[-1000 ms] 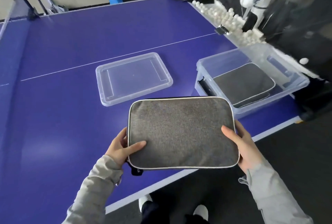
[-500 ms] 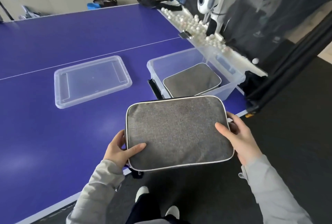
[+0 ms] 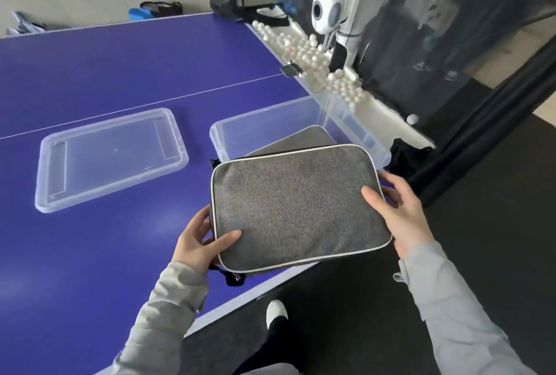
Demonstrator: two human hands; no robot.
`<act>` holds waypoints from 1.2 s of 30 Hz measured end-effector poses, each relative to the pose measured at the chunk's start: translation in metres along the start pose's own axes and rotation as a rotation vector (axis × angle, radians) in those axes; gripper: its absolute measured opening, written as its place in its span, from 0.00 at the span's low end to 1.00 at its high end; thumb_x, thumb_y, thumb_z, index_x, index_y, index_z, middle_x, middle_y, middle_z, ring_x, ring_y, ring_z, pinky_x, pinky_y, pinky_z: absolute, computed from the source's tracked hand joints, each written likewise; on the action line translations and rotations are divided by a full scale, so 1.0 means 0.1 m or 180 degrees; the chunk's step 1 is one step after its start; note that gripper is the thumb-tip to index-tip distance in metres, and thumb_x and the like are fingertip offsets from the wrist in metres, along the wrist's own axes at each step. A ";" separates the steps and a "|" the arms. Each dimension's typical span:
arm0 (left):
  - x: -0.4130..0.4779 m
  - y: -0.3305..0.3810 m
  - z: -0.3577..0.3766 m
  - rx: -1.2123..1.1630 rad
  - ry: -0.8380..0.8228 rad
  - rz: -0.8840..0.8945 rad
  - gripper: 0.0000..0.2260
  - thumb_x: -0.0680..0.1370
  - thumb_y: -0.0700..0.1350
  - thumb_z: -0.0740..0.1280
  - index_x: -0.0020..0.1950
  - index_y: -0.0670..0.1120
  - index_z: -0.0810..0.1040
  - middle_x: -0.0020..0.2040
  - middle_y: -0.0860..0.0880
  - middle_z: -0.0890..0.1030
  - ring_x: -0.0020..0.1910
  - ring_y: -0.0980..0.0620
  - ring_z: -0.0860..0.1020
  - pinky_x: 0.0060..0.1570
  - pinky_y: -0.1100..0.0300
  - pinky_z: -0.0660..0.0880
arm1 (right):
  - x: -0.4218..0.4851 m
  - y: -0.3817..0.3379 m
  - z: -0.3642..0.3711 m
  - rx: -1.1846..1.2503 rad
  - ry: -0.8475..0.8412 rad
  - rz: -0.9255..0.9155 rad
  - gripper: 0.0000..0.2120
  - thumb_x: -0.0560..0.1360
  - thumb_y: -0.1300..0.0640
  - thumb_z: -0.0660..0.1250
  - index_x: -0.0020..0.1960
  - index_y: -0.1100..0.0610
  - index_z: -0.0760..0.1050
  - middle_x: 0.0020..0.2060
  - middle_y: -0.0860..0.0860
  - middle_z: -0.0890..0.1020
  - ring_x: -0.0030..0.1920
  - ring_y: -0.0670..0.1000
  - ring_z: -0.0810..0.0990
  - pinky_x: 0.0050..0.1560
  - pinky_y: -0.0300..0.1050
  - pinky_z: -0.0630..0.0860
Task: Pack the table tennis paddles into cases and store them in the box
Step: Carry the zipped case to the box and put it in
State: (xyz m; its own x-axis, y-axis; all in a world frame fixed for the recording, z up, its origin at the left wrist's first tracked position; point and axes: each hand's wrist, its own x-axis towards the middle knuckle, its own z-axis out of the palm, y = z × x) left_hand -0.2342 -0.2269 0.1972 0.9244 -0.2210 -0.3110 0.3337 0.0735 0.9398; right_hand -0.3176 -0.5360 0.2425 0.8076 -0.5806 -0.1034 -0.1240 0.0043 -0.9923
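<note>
Grey case (image 3: 298,209) | long axis left-right | left hand (image 3: 195,242), right hand (image 3: 403,215) grips pinching ends

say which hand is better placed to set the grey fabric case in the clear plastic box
Likely the right hand: it grips the grey fabric case nearest the clear plastic box; the left hand is farther.

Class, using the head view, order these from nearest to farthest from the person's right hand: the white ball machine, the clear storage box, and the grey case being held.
1. In hand: grey case, its right edge gripped by the right hand.
2. Just beyond it: clear storage box, on the table.
3. Farthest: white ball machine, off the table's end, upper right.
</note>
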 end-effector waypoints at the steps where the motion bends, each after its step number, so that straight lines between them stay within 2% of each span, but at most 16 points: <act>1: 0.10 0.01 0.07 -0.0038 0.0006 -0.0004 0.31 0.57 0.43 0.82 0.58 0.53 0.76 0.53 0.51 0.82 0.50 0.52 0.82 0.44 0.50 0.79 | 0.13 -0.03 -0.02 -0.0033 -0.0021 0.0015 0.14 0.69 0.55 0.74 0.50 0.42 0.77 0.53 0.48 0.81 0.54 0.46 0.80 0.58 0.46 0.75; 3: 0.29 0.04 0.21 -0.0115 0.0022 0.0002 0.32 0.60 0.41 0.79 0.62 0.53 0.74 0.50 0.54 0.83 0.44 0.57 0.83 0.33 0.55 0.78 | 0.38 -0.12 -0.06 -0.0114 -0.0136 0.0062 0.15 0.67 0.50 0.75 0.51 0.39 0.77 0.55 0.47 0.80 0.56 0.47 0.79 0.57 0.47 0.76; 5: 0.48 0.08 0.36 -0.0103 0.0061 0.0018 0.31 0.61 0.42 0.76 0.62 0.56 0.73 0.46 0.59 0.84 0.42 0.58 0.83 0.33 0.55 0.78 | 0.61 -0.22 -0.09 -0.0099 -0.0260 0.0126 0.19 0.62 0.45 0.76 0.52 0.37 0.77 0.54 0.44 0.81 0.54 0.44 0.80 0.52 0.42 0.78; 8: 0.78 0.16 0.57 -0.0141 0.0084 0.0041 0.31 0.67 0.34 0.74 0.66 0.52 0.71 0.49 0.55 0.83 0.44 0.55 0.82 0.39 0.53 0.79 | 0.97 -0.32 -0.15 -0.0132 -0.0438 0.0136 0.26 0.59 0.43 0.77 0.56 0.37 0.76 0.55 0.43 0.81 0.53 0.40 0.81 0.47 0.35 0.78; 10: 0.92 0.21 0.69 -0.0113 0.0088 0.0042 0.31 0.68 0.32 0.74 0.65 0.53 0.70 0.54 0.51 0.81 0.48 0.54 0.81 0.48 0.52 0.77 | 1.16 -0.34 -0.17 -0.0250 -0.0534 0.0125 0.28 0.60 0.45 0.77 0.59 0.38 0.74 0.56 0.43 0.81 0.55 0.40 0.80 0.52 0.38 0.77; 13: 1.09 0.25 0.81 -0.0029 0.0137 0.0064 0.33 0.68 0.33 0.74 0.66 0.56 0.68 0.58 0.51 0.78 0.51 0.56 0.79 0.49 0.59 0.76 | 1.43 -0.28 -0.16 -0.0319 -0.0558 0.0136 0.28 0.66 0.54 0.77 0.62 0.41 0.72 0.58 0.45 0.80 0.58 0.44 0.79 0.59 0.45 0.76; 15: 1.19 0.28 0.87 -0.0002 0.0154 0.0020 0.31 0.69 0.34 0.73 0.66 0.56 0.68 0.61 0.50 0.77 0.56 0.52 0.78 0.57 0.53 0.76 | 1.59 -0.23 -0.12 -0.0384 -0.0607 0.0144 0.29 0.67 0.56 0.76 0.63 0.41 0.71 0.59 0.46 0.79 0.58 0.46 0.79 0.60 0.48 0.75; 17: 1.28 0.29 0.91 0.0026 0.0118 -0.0054 0.26 0.70 0.35 0.73 0.60 0.58 0.71 0.59 0.51 0.78 0.59 0.48 0.77 0.61 0.45 0.73 | 1.77 -0.19 -0.05 -0.0472 -0.0688 0.0137 0.28 0.67 0.57 0.76 0.61 0.38 0.71 0.58 0.46 0.79 0.58 0.45 0.79 0.59 0.48 0.76; 19: 1.37 0.28 0.93 0.0118 0.0245 -0.0095 0.25 0.70 0.35 0.74 0.58 0.59 0.72 0.55 0.54 0.79 0.56 0.49 0.78 0.61 0.45 0.74 | 1.95 -0.13 0.04 -0.0547 -0.0757 0.0121 0.29 0.67 0.58 0.76 0.64 0.41 0.70 0.58 0.45 0.79 0.57 0.45 0.79 0.60 0.47 0.75; 22: 1.48 0.21 0.97 0.0234 0.0492 -0.0185 0.29 0.69 0.39 0.75 0.66 0.51 0.69 0.53 0.55 0.78 0.54 0.50 0.78 0.59 0.50 0.74 | 2.19 -0.01 0.19 -0.0693 -0.0850 0.0174 0.31 0.67 0.59 0.76 0.66 0.47 0.68 0.57 0.43 0.77 0.58 0.46 0.78 0.62 0.48 0.74; 26: 1.65 0.07 1.10 0.0341 0.0719 -0.0467 0.32 0.67 0.42 0.77 0.68 0.47 0.67 0.55 0.51 0.78 0.52 0.51 0.77 0.54 0.58 0.72 | 2.45 0.16 0.34 -0.0920 -0.0958 0.0296 0.35 0.68 0.60 0.76 0.71 0.53 0.65 0.65 0.50 0.74 0.63 0.51 0.75 0.66 0.50 0.71; 30: 1.77 -0.19 1.16 0.0421 0.0951 -0.0763 0.35 0.65 0.42 0.79 0.69 0.46 0.67 0.60 0.46 0.78 0.57 0.45 0.77 0.61 0.51 0.73 | 2.55 0.29 0.36 -0.1108 -0.1043 0.0448 0.36 0.68 0.60 0.76 0.72 0.54 0.64 0.65 0.51 0.74 0.62 0.51 0.75 0.64 0.49 0.72; 34: 1.79 -0.40 1.19 0.0409 0.1148 -0.1032 0.35 0.64 0.46 0.79 0.67 0.50 0.68 0.57 0.47 0.79 0.54 0.45 0.78 0.58 0.50 0.75 | 2.56 0.40 0.36 -0.1133 -0.1193 0.0539 0.33 0.69 0.61 0.75 0.70 0.53 0.65 0.58 0.47 0.74 0.57 0.48 0.75 0.60 0.45 0.73; 36: 1.81 -0.44 1.20 0.0336 0.1257 -0.1053 0.35 0.64 0.46 0.79 0.67 0.51 0.69 0.57 0.47 0.80 0.54 0.45 0.78 0.59 0.48 0.75 | 2.56 0.45 0.35 -0.1106 -0.1242 0.0565 0.34 0.69 0.60 0.75 0.71 0.51 0.64 0.59 0.46 0.75 0.57 0.47 0.75 0.59 0.44 0.72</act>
State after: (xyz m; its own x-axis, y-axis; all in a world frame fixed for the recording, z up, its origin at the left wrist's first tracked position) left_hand -0.1043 -0.3871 0.1163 0.7788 0.1692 -0.6040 0.6178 -0.0410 0.7852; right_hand -0.0962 -0.6559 0.1694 0.9025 -0.2502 -0.3504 -0.4074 -0.2328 -0.8831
